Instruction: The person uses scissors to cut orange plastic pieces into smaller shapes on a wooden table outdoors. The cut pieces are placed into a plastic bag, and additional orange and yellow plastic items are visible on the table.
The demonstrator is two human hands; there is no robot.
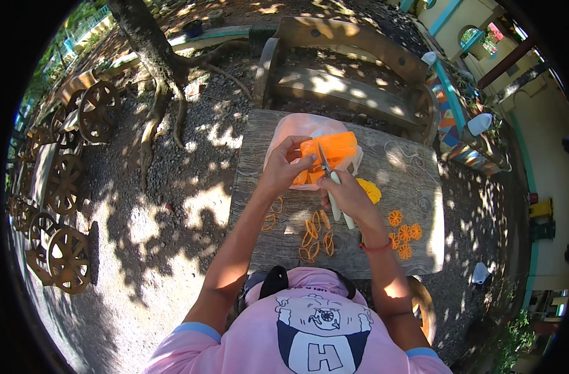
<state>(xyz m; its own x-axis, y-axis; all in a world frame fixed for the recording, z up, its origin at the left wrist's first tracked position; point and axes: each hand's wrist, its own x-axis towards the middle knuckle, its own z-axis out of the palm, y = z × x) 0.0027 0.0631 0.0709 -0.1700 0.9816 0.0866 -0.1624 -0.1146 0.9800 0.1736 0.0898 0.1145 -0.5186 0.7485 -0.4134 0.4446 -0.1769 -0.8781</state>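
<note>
My left hand grips the near left end of a bright orange, flattened plastic piece. My right hand holds scissors with pale green handles; their metal blades lie against the orange plastic, and I cannot tell how far apart they are. Below both hands sits a translucent whitish plastic bag with more orange pieces at its mouth. A yellow bundle rests just right of my right wrist. Thin orange loops and several orange flower shapes lie nearer my body.
Everything stands on a weathered wood-grain table. Loose string lies at its right. A bench stands beyond the far edge, and a tree trunk rises at far left. More benches with wheel-shaped sides are off left.
</note>
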